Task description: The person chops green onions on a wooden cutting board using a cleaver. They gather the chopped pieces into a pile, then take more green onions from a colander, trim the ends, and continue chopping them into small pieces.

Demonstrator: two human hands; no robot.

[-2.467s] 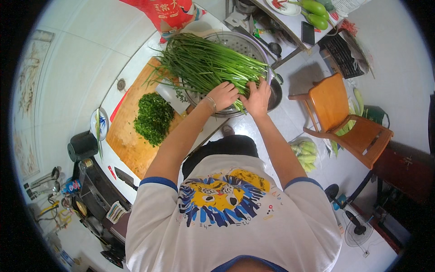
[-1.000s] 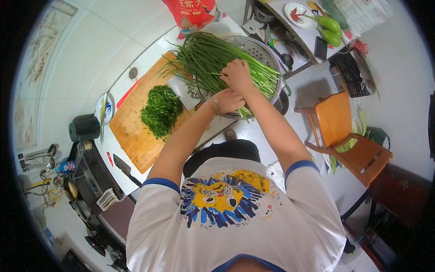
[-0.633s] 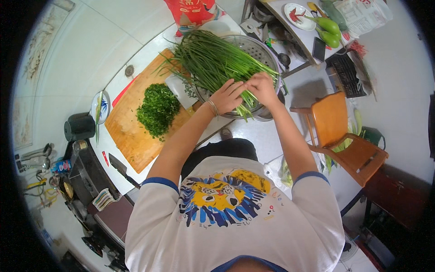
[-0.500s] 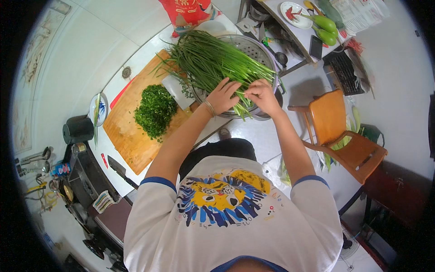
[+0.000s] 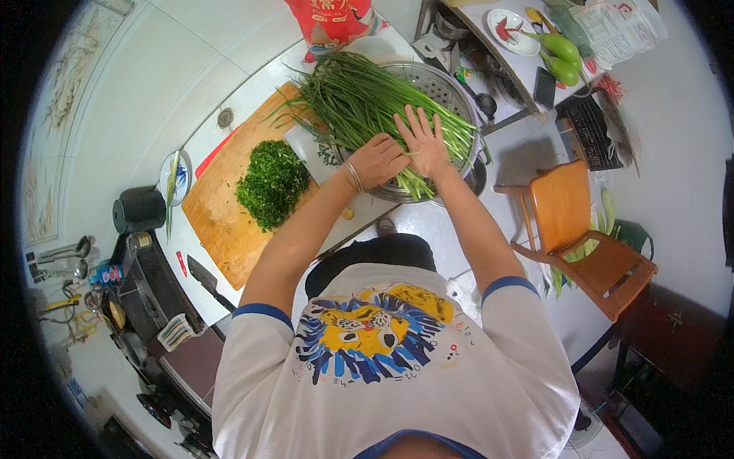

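Green stalks lie across the metal colander and could spill over its near rim if your right hand, spread open over them, pushes; your left hand curls, its hold unclear.

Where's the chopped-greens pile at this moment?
Head view, left of centre: the chopped-greens pile sits on the wooden cutting board, to the left of the left hand and the long green stalks.

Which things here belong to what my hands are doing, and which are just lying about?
In the job:
- long green chives
- perforated metal colander
- perhaps chopped greens, wooden cutting board

Lying about, seemingly:
- phone
- wooden chair
- black-handled knife
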